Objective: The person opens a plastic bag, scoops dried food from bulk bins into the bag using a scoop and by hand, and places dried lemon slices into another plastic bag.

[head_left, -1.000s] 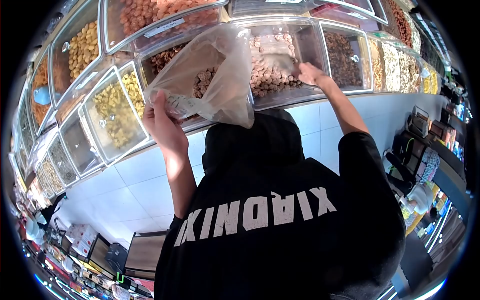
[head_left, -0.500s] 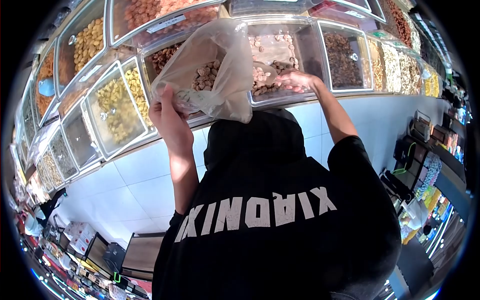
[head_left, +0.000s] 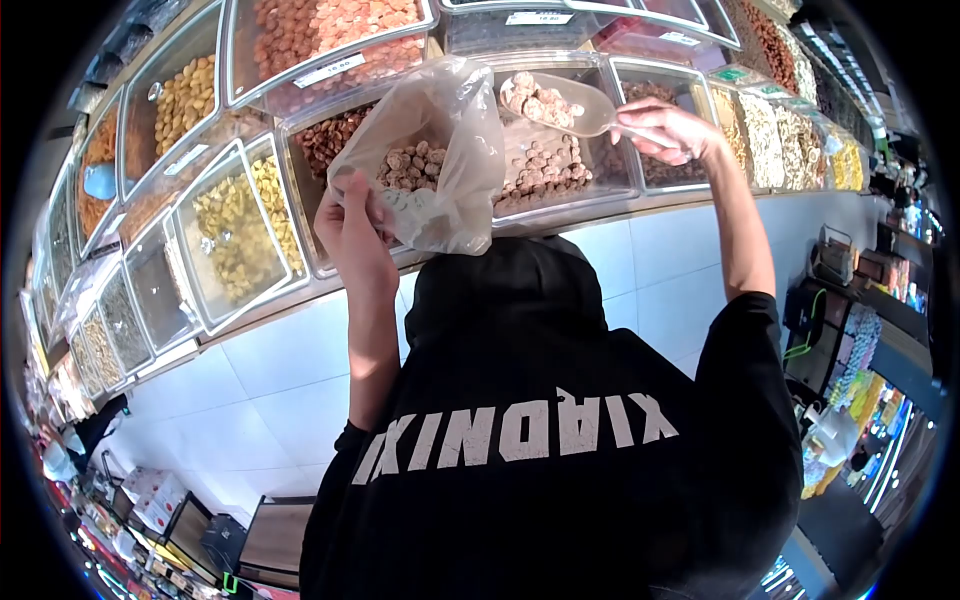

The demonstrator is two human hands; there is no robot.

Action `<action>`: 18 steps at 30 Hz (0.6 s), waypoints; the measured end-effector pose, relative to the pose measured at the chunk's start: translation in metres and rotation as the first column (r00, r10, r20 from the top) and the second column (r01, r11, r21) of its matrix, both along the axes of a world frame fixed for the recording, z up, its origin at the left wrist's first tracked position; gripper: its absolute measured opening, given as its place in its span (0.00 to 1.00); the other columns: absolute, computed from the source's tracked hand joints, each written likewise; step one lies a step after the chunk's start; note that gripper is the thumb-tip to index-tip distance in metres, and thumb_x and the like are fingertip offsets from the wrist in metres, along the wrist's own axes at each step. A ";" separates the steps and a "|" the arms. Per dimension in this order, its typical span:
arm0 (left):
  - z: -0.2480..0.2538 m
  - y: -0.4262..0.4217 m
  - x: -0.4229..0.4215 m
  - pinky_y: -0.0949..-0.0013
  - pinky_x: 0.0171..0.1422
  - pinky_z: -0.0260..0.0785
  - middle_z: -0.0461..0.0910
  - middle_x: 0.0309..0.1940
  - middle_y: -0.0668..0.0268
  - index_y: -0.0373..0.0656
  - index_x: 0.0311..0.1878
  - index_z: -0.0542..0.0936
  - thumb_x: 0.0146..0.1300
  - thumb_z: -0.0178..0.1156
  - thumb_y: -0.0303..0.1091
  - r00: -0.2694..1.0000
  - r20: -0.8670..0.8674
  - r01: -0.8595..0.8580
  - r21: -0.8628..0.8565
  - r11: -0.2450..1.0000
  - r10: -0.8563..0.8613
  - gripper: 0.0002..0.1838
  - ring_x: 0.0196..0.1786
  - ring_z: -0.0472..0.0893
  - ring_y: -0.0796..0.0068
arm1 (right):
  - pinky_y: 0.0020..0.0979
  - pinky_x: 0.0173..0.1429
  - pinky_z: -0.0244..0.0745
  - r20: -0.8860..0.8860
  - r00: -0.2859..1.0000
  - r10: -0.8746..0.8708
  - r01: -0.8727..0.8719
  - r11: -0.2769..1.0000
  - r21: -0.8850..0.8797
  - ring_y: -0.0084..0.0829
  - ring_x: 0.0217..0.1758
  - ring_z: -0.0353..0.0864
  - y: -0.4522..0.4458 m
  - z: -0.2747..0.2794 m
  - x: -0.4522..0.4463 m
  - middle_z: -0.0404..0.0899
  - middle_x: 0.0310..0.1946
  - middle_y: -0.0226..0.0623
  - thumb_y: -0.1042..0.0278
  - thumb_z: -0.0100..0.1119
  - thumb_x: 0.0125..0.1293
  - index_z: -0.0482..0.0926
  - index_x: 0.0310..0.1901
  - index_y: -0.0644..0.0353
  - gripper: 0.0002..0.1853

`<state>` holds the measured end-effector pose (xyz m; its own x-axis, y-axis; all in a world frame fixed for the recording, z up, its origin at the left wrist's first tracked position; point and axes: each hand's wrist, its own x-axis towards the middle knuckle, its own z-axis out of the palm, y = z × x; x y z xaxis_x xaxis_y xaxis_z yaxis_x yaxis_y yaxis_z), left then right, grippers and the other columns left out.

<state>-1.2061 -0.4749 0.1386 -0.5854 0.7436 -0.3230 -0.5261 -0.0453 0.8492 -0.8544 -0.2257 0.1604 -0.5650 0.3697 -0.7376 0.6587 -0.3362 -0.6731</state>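
Observation:
My left hand [head_left: 355, 220] grips the rim of a thin clear plastic bag [head_left: 455, 180], its mouth spread. Light-brown wrinkled dried fruits [head_left: 412, 166] show inside or through it. My right hand [head_left: 668, 133] is closed round the handle of a clear scoop [head_left: 588, 110]. Several of the same pieces [head_left: 540, 101] lie in the scoop, which is raised over an uncovered bin [head_left: 615, 180] just right of the bag. More pieces [head_left: 548, 168] cover part of that bin's bottom. Scoop and bag appear close together, with a small gap between them.
Lidded bins stand all around: yellow pieces [head_left: 237, 225] at left, yellow nuts [head_left: 187, 102] and orange dried fruit [head_left: 340, 25] behind, dark pieces [head_left: 650, 92] at right. Pale tiled floor [head_left: 290, 350] runs below the counter's edge. A shelf stands at lower left.
My right hand has lifted the scoop, now loaded, up out of the pieces and moved right. The bag and my left hand have shifted slightly right.

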 end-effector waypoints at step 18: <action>0.003 -0.030 0.028 0.77 0.22 0.54 0.67 0.19 0.76 0.47 0.27 0.72 0.74 0.59 0.34 0.999 -0.030 -0.037 0.046 0.998 0.039 0.16 0.19 0.65 0.86 | 0.46 0.43 0.79 0.621 0.667 0.412 -0.738 0.476 0.478 0.40 0.27 0.81 -0.096 0.108 -0.160 0.78 0.23 0.48 0.50 0.45 0.81 0.78 0.41 0.70 0.26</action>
